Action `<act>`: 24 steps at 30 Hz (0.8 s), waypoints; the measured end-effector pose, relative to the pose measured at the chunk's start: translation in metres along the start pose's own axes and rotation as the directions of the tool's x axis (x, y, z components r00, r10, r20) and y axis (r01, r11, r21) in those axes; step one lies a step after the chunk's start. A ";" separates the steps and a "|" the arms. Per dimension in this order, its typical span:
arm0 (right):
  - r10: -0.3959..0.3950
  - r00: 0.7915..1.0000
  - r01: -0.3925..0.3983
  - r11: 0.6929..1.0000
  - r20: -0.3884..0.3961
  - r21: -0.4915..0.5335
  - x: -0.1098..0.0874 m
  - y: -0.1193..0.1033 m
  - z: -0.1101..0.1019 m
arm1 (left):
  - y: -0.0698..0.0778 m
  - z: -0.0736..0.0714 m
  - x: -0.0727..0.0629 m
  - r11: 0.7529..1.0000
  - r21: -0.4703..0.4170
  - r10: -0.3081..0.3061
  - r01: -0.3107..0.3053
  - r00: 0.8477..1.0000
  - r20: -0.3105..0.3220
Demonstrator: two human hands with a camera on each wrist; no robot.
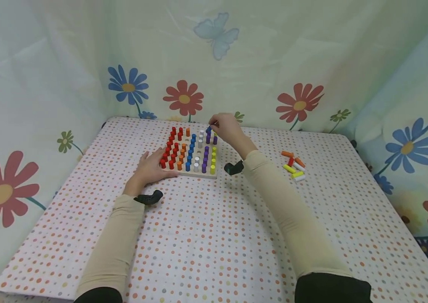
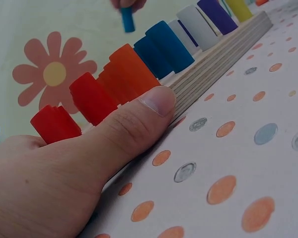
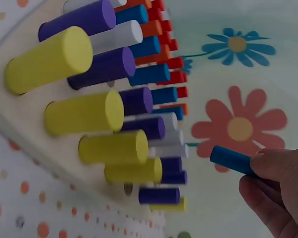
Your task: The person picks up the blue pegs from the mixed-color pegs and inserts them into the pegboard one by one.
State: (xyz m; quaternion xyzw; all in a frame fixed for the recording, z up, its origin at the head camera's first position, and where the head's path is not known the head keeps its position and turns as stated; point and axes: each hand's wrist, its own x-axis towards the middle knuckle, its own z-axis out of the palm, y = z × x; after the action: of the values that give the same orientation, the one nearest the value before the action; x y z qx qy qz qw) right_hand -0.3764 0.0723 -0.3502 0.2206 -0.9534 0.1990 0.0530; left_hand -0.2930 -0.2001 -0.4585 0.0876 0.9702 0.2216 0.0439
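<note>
A wooden pegboard (image 1: 208, 176) carries rows of red, orange, blue, white, purple and yellow pegs. My left hand (image 1: 151, 169) rests at its near left corner, the thumb straight along the front edge and the fingers by the left side. In the left wrist view that thumb (image 2: 134, 129) lies against the board's edge beside the red and orange pegs. Over the far right part of the board, my right hand (image 1: 226, 126) pinches a blue peg (image 3: 232, 160) between thumb and fingertips. That peg is held in the air, apart from the standing pegs in the right wrist view.
Several loose pegs lie on the dotted tablecloth (image 1: 199, 235) to the right, among them an orange peg (image 1: 287, 154), a red peg (image 1: 291, 161) and a yellow peg (image 1: 289, 168). A flowered curtain (image 1: 259, 63) hangs behind the table.
</note>
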 end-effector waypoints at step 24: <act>-0.065 0.986 0.088 0.985 0.151 -0.149 0.052 -0.016 0.048 | -0.002 0.004 0.002 1.000 -0.009 0.000 -0.001 0.999 -0.033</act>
State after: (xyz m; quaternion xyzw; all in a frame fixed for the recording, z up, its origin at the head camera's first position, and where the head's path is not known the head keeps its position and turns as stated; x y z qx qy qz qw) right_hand -0.4168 0.0193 -0.3785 0.2663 -0.9581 0.1054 0.0082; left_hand -0.2946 -0.1998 -0.4633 0.0840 0.9698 0.2273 0.0283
